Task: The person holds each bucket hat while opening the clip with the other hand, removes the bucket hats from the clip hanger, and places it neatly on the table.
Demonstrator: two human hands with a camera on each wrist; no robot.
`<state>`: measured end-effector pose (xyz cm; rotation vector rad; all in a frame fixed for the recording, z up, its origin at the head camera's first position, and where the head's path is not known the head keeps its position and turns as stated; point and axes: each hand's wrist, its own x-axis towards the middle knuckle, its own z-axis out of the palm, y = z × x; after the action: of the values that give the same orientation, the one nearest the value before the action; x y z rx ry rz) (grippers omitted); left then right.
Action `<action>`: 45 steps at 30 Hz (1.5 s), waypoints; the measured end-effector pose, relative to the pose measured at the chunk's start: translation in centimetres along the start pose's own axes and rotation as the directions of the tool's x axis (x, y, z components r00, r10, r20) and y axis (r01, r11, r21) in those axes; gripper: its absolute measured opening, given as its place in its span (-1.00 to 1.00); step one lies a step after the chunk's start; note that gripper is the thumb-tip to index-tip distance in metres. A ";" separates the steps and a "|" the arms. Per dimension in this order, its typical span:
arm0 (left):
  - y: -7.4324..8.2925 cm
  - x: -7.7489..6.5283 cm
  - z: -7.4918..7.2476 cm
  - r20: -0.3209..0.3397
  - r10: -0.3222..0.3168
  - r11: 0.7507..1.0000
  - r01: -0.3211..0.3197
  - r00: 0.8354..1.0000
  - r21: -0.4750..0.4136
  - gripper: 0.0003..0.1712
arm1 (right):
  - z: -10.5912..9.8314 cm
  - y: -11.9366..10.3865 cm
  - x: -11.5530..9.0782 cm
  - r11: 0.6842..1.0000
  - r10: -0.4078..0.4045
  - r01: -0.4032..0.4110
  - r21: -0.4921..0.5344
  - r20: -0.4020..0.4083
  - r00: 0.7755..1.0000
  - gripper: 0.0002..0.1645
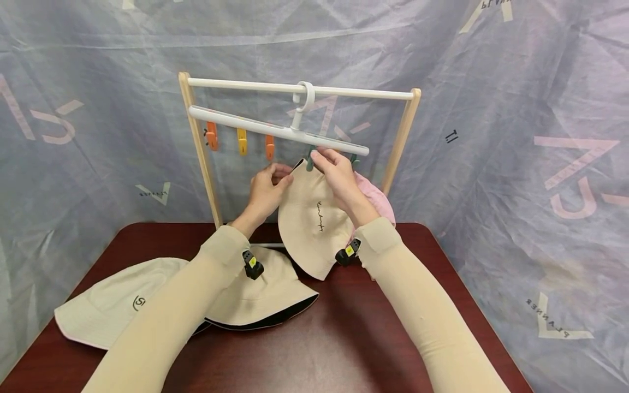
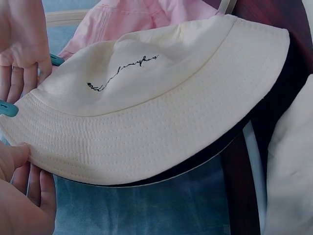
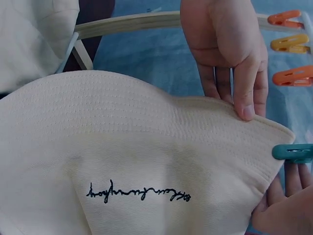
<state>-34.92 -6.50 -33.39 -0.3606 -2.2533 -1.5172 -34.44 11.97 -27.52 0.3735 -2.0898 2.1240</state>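
A cream bucket hat [image 1: 314, 218] with dark script lettering and a black lining hangs tilted from a green clothespin [image 3: 293, 152], which bites the brim's corner. My left hand [image 1: 267, 188] pinches the brim's edge a little way from that clip, thumb on the cream side and fingers behind. My right hand [image 1: 339, 174] is at the green clothespin, with thumb and index finger around its upper end. In the right wrist view its other fingers show just past the hat's edge. Behind the cream hat, partly covered, hangs a pink hat [image 1: 375, 196] beside a second green clip [image 1: 355, 160].
A white hanger [image 1: 245, 123] slopes down to the right from a wooden rack [image 1: 408, 131]. Orange clips [image 1: 211, 136] and a yellow clip [image 1: 242, 142] dangle on its left half. Two pale bucket hats [image 1: 123, 295] [image 1: 260, 300] lie on the dark red table [image 1: 344, 338].
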 end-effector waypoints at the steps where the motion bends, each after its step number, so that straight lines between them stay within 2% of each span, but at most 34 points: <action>1: 0.0 0.0 0.0 0.001 0.000 1.000 0.000 1.000 0.001 -0.78 | 0.0 0.1 0.0 1.000 0.000 0.000 0.001 -0.002 1.000 -0.42; 10: 0.3 -0.2 0.0 -0.008 0.009 1.000 -0.009 1.000 0.002 -0.79 | 0.1 0.5 0.4 1.000 -0.008 0.008 0.009 -0.006 1.000 -0.42; 24: 0.4 -0.4 0.2 -0.008 -0.009 1.000 0.009 1.000 -0.010 -0.81 | 0.8 0.6 0.8 0.999 -0.020 0.023 0.030 -0.107 0.994 -0.48; 36: 0.5 -0.6 0.4 -0.018 -0.003 1.000 0.003 1.000 0.001 -0.82 | 1.5 0.8 1.0 0.998 -0.055 0.059 0.013 -0.204 0.977 -0.58; 45: 0.2 -0.6 0.5 -0.045 0.005 1.000 -0.006 0.999 -0.019 -0.84 | 1.8 0.7 1.2 0.998 -0.062 0.067 0.013 -0.242 0.968 -0.65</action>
<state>-34.37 -5.95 -33.66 -0.3351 -2.2033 -1.5296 -35.67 10.10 -27.88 0.1717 -1.8955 2.0407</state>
